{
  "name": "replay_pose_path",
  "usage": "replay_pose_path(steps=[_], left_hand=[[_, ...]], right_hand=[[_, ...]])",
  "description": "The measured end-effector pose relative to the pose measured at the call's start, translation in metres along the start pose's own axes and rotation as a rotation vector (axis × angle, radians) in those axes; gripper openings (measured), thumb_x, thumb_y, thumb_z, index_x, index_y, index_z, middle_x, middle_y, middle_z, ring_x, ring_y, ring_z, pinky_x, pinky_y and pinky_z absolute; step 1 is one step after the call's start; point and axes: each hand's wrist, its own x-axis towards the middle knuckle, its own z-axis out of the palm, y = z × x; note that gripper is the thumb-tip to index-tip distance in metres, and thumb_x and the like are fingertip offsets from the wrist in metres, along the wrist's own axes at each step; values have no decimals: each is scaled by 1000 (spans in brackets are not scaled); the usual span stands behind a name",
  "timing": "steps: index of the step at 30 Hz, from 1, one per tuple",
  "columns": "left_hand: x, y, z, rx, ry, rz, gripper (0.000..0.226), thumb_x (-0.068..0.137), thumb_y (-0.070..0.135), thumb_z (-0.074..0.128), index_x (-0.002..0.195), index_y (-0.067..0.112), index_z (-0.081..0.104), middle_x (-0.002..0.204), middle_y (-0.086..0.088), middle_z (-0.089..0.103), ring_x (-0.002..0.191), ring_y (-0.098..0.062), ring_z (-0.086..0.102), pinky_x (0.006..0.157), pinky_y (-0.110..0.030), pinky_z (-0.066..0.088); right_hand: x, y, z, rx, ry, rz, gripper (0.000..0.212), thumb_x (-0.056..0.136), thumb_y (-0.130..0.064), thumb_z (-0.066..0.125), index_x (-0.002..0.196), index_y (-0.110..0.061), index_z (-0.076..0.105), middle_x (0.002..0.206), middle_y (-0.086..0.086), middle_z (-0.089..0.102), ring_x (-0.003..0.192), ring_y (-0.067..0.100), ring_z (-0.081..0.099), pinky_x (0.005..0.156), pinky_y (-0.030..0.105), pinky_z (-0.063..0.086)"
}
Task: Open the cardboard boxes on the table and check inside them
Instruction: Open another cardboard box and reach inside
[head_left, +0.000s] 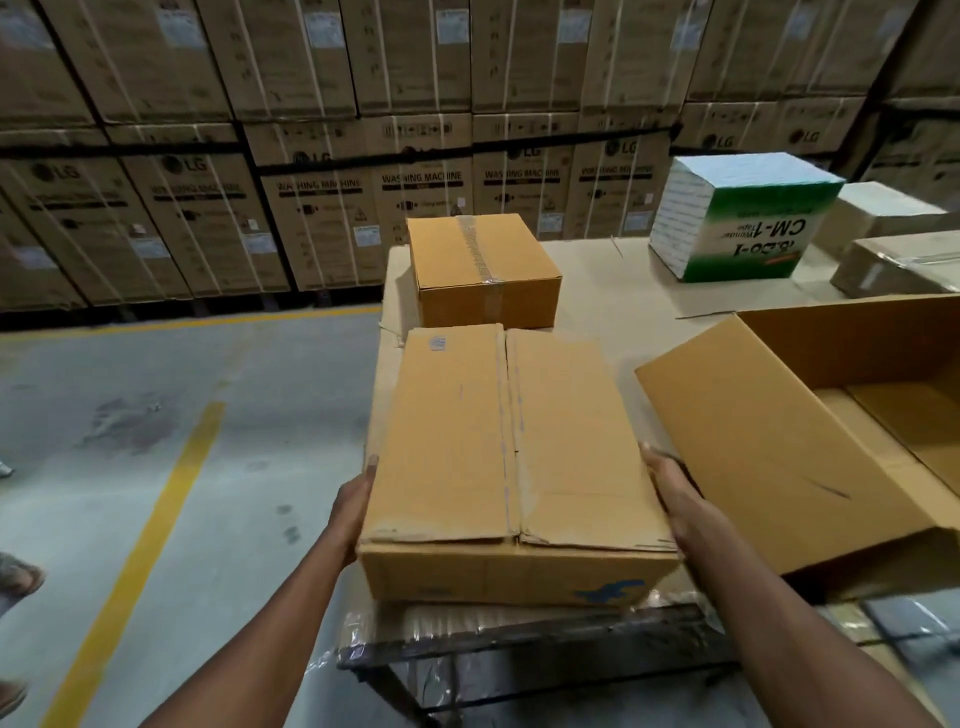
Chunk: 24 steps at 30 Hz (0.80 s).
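Both hands press flat on the near closed box (511, 457) at the tabletop's (623, 306) near-left edge: left hand (353, 506) and right hand (680, 499) on opposite sides. It looks unopened; next, lifting its untaped flaps.

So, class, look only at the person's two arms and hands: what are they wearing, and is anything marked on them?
Both forearms are bare as far as the picture shows; no sleeve reaches into view. The left hand and right hand are ungloved. No watch, ring, band or marking is visible on either.
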Motion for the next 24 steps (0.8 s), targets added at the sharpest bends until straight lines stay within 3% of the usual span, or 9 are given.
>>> replay_pose_path(steps=[3, 5, 7, 9, 11, 14, 16, 21, 24], left_hand=[[7, -2, -1, 74, -45, -8, 90, 69, 98, 43, 109, 24, 76, 99, -5, 78, 93, -30, 74, 86, -48, 60], [-17, 16, 2, 136, -25, 68, 73, 88, 81, 44, 117, 21, 74, 106, -6, 77, 95, -26, 72, 86, -42, 58], [-37, 36, 6, 235, 94, 228, 45, 105, 49, 45, 126, 16, 68, 120, -8, 71, 101, -22, 64, 83, -35, 50], [-46, 52, 10, 339, 262, 417, 32, 105, 32, 51, 130, 17, 65, 128, -7, 65, 112, -25, 60, 85, -35, 46], [-60, 66, 20, 480, 321, 634, 30, 101, 29, 59, 129, 22, 64, 131, -3, 62, 122, -27, 56, 95, -41, 46], [-88, 78, 55, 694, 177, 846, 39, 96, 37, 64, 134, 32, 58, 142, 6, 53, 134, -19, 44, 111, -46, 32], [-111, 78, 85, 846, 34, 877, 55, 93, 46, 63, 144, 39, 45, 155, 7, 37, 144, -18, 30, 119, -50, 19], [-129, 60, 128, 1141, -342, 672, 112, 76, 37, 75, 161, 32, 2, 169, 4, -2, 155, -25, -3, 120, -59, -1], [-126, 55, 128, 1138, -363, 643, 115, 72, 27, 73, 161, 33, -1, 169, 5, -5, 155, -25, -5, 120, -59, -2]], right_hand=[[-2, -2, 8, -97, -46, -34, 40, 100, -47, 55, 113, -13, 71, 106, 16, 74, 96, 35, 68, 93, 50, 54], [4, 1, 11, -346, 52, -160, 47, 96, -47, 62, 132, -16, 62, 127, 12, 68, 110, 31, 64, 102, 49, 49], [11, 1, 14, -506, 220, -289, 61, 92, -47, 68, 143, -18, 51, 142, 9, 57, 124, 30, 56, 104, 49, 47], [6, -4, 25, -692, 360, -418, 63, 91, -41, 68, 146, -22, 45, 151, 8, 45, 134, 31, 45, 110, 51, 38], [-2, -8, 43, -806, 383, -523, 57, 93, -37, 65, 145, -26, 45, 153, 7, 39, 139, 30, 37, 113, 53, 28], [-16, -1, 78, -922, 298, -605, 58, 92, -44, 62, 145, -32, 43, 154, 4, 34, 140, 28, 31, 115, 54, 23], [-27, 10, 98, -999, 238, -623, 63, 90, -50, 58, 147, -34, 39, 157, 5, 27, 144, 29, 24, 116, 54, 19], [-36, 31, 124, -1149, 134, -498, 84, 83, -52, 56, 157, -35, 19, 167, 8, 8, 152, 43, 1, 119, 60, 9], [-34, 34, 120, -1170, 131, -439, 92, 81, -58, 56, 158, -34, 14, 168, 8, 3, 152, 43, -4, 119, 61, 6]])
